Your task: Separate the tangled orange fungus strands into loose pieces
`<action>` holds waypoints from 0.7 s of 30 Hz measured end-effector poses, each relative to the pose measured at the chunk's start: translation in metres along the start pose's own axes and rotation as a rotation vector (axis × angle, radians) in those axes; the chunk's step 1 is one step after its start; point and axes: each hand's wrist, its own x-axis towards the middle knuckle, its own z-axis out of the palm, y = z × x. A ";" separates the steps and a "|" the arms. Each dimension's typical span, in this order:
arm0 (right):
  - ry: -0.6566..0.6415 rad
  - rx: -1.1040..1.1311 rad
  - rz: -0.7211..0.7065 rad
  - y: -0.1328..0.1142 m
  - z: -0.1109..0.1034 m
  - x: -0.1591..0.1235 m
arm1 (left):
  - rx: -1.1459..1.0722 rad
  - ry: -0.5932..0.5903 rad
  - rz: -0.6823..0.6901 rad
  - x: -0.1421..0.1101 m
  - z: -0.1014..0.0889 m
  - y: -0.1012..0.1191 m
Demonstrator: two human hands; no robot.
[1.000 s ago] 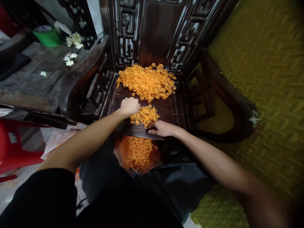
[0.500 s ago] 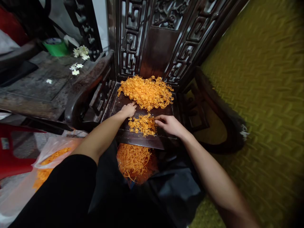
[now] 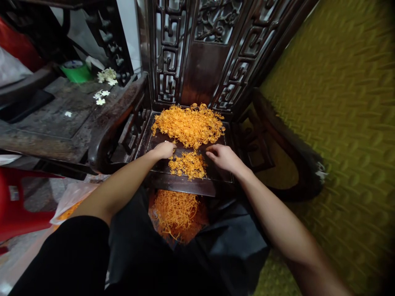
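Note:
On the dark wooden seat lies a large heap of small orange flower-like pieces (image 3: 189,123). A smaller pile of the same pieces (image 3: 188,165) is nearer to me. My left hand (image 3: 166,150) is closed at the left edge of the small pile, its fingertips curled; what they hold, if anything, is too small to make out. To the right of that pile, my right hand (image 3: 224,157) hovers with thumb and forefinger slightly apart and nothing visible between them. Below the seat's front edge, between my legs, a container or bag holds orange stringy pieces (image 3: 175,209).
The carved chair back (image 3: 205,70) rises behind the heap, with armrests (image 3: 106,139) on both sides. To the left, another wooden seat (image 3: 58,111) bears green tape (image 3: 76,72) and white flowers (image 3: 100,98). A red stool (image 3: 18,201) and a plastic bag (image 3: 72,201) stand lower left.
My left hand has drawn back toward me, from beside the large heap to the small pile's left edge. My right hand has moved slightly right, away from the small pile. The view has shifted a little.

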 end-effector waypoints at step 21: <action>0.086 -0.271 0.131 -0.001 0.045 0.192 | 0.026 0.281 -0.024 -0.009 -0.031 0.025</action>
